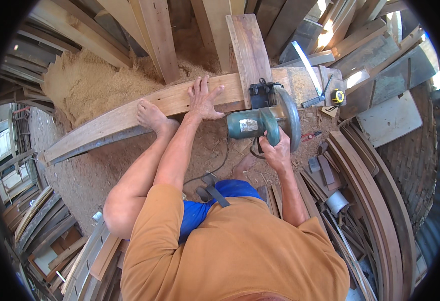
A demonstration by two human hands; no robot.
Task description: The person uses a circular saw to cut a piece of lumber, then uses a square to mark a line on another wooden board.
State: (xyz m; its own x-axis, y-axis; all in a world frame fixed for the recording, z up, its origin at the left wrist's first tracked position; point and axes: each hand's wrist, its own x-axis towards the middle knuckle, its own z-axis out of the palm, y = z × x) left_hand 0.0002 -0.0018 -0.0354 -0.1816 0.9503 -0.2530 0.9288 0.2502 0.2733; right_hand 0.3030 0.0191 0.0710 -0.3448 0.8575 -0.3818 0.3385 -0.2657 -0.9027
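Note:
My right hand (pixel 277 151) is wrapped round the rear handle of a green circular saw (pixel 244 124) with a grey round blade guard. The saw's front rests at the near end of a reddish-brown board (pixel 248 45), which lies crosswise over a long wooden beam (pixel 169 103). My left hand (pixel 204 98) presses on the beam, fingers spread, to the left of the board and saw. Further left, my bare left foot (pixel 152 116) stands on the same beam. A dark power cord (pixel 223 159) trails below the saw. The blade's cutting edge is hidden.
On the beam's right end lie a try square (pixel 312 100) and a yellow tape measure (pixel 337 96). Red-handled pliers (pixel 311 135) lie on the ground. Sawdust (pixel 87 83) is heaped at the far left. Stacked planks (pixel 375 200) flank me, and timbers lean beyond the beam.

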